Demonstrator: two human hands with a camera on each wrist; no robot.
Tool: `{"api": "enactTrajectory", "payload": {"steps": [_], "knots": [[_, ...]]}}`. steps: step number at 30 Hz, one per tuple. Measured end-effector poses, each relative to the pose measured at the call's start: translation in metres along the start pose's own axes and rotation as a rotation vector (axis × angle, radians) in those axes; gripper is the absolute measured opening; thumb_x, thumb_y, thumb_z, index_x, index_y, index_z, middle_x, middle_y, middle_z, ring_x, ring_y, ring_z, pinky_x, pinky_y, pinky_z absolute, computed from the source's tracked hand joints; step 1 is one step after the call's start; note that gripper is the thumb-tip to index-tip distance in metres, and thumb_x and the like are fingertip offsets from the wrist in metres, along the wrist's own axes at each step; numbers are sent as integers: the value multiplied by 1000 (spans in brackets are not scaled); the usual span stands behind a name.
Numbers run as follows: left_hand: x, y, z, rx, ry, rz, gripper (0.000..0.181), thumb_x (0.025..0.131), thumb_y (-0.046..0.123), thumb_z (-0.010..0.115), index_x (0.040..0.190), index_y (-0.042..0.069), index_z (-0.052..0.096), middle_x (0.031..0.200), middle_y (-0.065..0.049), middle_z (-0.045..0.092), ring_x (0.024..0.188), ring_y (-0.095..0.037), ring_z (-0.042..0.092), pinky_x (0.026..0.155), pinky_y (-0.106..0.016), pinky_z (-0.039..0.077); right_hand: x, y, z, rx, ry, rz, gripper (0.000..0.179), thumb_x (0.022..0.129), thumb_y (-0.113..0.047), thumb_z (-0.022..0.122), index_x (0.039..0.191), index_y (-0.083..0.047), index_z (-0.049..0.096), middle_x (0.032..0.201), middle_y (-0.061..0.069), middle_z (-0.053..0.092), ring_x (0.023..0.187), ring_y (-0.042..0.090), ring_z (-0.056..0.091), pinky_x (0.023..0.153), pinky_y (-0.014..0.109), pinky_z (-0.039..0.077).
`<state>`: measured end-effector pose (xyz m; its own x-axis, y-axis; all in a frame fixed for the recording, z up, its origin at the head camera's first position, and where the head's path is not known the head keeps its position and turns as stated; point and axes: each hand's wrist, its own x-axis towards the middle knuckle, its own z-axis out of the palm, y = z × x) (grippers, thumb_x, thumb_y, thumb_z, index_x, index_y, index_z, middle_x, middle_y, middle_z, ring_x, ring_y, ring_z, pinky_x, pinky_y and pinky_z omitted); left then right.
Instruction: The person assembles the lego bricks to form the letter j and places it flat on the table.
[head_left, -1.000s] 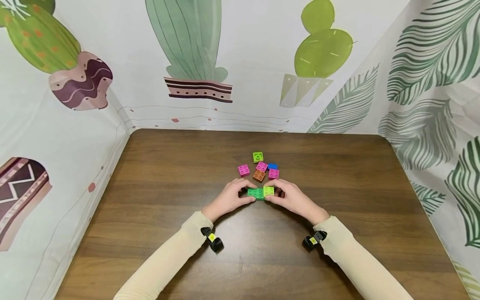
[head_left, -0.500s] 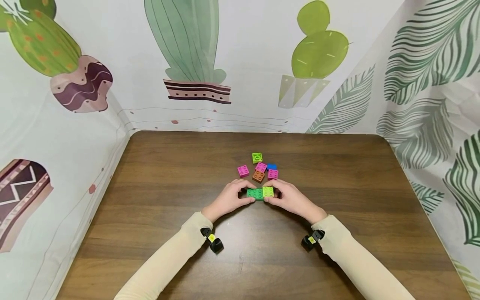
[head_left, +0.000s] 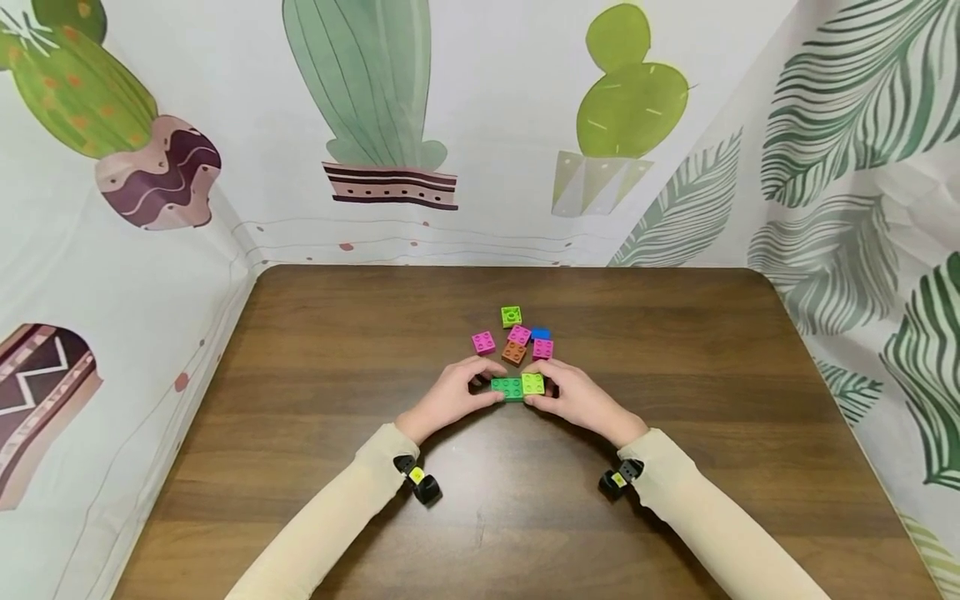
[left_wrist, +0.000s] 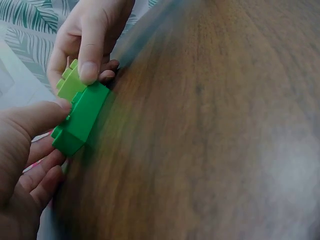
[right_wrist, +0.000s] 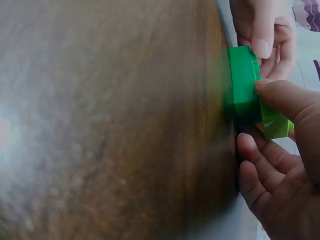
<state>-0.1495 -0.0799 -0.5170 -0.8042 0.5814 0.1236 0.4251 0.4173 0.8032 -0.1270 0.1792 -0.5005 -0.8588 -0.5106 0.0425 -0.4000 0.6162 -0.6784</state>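
A long green toy building brick (head_left: 507,389) lies on the table in front of the person, with a smaller lime brick (head_left: 532,382) on top of its right end. My left hand (head_left: 448,398) holds the green brick's left end between thumb and fingers. My right hand (head_left: 588,402) pinches the lime brick, thumb at the near side, fingers behind. In the left wrist view the lime brick (left_wrist: 71,86) sits on the studded side of the green brick (left_wrist: 86,116). The right wrist view shows the green brick (right_wrist: 243,82) with the right thumb over the lime brick (right_wrist: 276,127).
Just beyond the hands lie a brown brick (head_left: 513,353), several pink bricks, one of them a pink brick (head_left: 483,342) at left, and a partly covered blue brick (head_left: 540,334). Farther back is an upturned lime brick (head_left: 511,316). Patterned cloth borders the wooden table (head_left: 337,333).
The view has shifted slightly, so everything appears a little farther left. Both hands keep their hold on the bricks, with hardly any other visible movement.
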Motion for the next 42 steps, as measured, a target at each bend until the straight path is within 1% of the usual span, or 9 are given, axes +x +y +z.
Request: {"api": "enactTrajectory", "payload": {"steps": [4, 9, 14, 18, 23, 29, 33, 38, 42], "knots": [[-1, -1, -4, -36, 44, 22, 33, 93, 15, 80, 123, 5, 72, 114, -7, 71, 101, -19, 68, 87, -30, 57, 0, 0, 0, 3, 5, -1, 33, 93, -21, 80, 122, -13, 67, 94, -3, 57, 78, 11, 53, 68, 27, 48], [-1, -4, -10, -45, 135, 39, 28, 93, 13, 80, 118, 3, 73, 109, -7, 73, 94, -16, 69, 81, -30, 58, 0, 0, 0, 3, 14, -6, 33, 93, -21, 81, 121, -13, 67, 94, -3, 57, 78, 11, 53, 68, 27, 48], [1, -6, -15, -48, 222, 32, 27, 92, 12, 80, 116, 2, 72, 106, -8, 73, 91, -17, 69, 75, -30, 57, 1, -2, 1, 0, -3, 13, 33, 93, -21, 81, 120, -13, 66, 93, -4, 58, 79, 12, 53, 69, 28, 48], [4, -7, -19, -33, 263, 6, 28, 92, 11, 80, 116, 3, 70, 106, -8, 72, 92, -19, 68, 74, -29, 55, 0, -2, 1, 3, -12, 24, 32, 93, -22, 81, 120, -12, 66, 93, -4, 58, 79, 12, 53, 69, 28, 48], [8, -10, -22, 6, 279, -14, 29, 92, 14, 81, 117, 5, 70, 106, -7, 70, 94, -18, 66, 74, -30, 54, 0, -3, 0, 9, -17, 28, 31, 93, -22, 80, 119, -13, 65, 93, -4, 57, 79, 12, 53, 69, 28, 48], [13, -16, -24, 55, 295, -13, 28, 92, 16, 80, 118, 9, 71, 107, -6, 66, 94, -19, 64, 75, -31, 53, 1, -3, 0, 9, -20, 36, 31, 93, -22, 80, 119, -13, 65, 94, -3, 57, 80, 12, 53, 70, 28, 48], [16, -19, -25, 73, 302, -8, 29, 92, 15, 80, 119, 9, 71, 109, -6, 65, 96, -20, 64, 76, -31, 53, 0, -3, -1, 15, -29, 46, 31, 94, -22, 80, 120, -13, 65, 95, -3, 57, 81, 13, 53, 70, 28, 47], [19, -22, -25, 87, 300, 9, 31, 91, 14, 81, 119, 9, 70, 111, -7, 66, 97, -20, 65, 76, -30, 54, 0, -4, -1, 16, -33, 47, 31, 94, -22, 79, 120, -14, 65, 96, -2, 58, 82, 13, 53, 70, 28, 48], [22, -23, -25, 97, 285, -5, 32, 91, 15, 82, 119, 9, 70, 112, -7, 65, 99, -21, 65, 80, -34, 54, 0, -4, -2, 10, -30, 37, 31, 94, -22, 79, 120, -14, 65, 96, -3, 58, 82, 13, 53, 71, 28, 48]]}}
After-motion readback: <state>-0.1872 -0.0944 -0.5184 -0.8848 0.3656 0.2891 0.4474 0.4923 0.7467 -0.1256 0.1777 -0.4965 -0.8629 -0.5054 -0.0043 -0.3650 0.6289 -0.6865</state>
